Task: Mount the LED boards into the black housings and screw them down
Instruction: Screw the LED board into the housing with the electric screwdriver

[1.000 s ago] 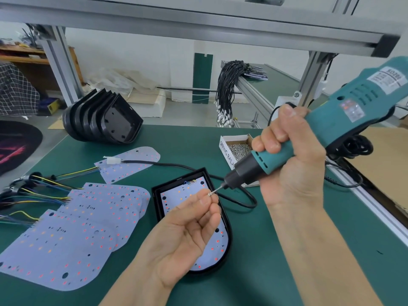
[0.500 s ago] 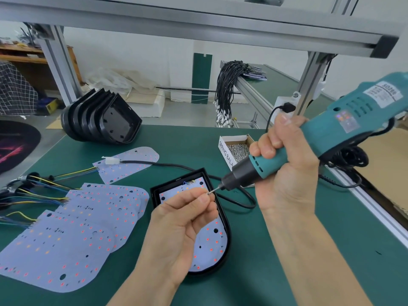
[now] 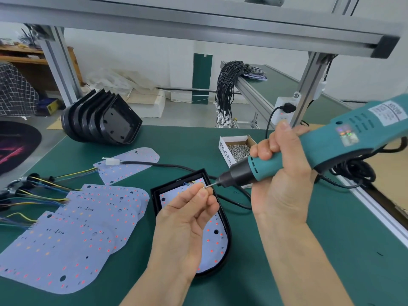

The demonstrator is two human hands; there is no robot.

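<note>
Left hand [image 3: 187,219] higher, pinching screw [image 3: 204,187].

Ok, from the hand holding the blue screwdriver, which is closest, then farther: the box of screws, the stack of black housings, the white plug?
1. Box of screws, just left of the right hand.
2. White plug, mid-table.
3. Stack of black housings, far left corner.
</note>
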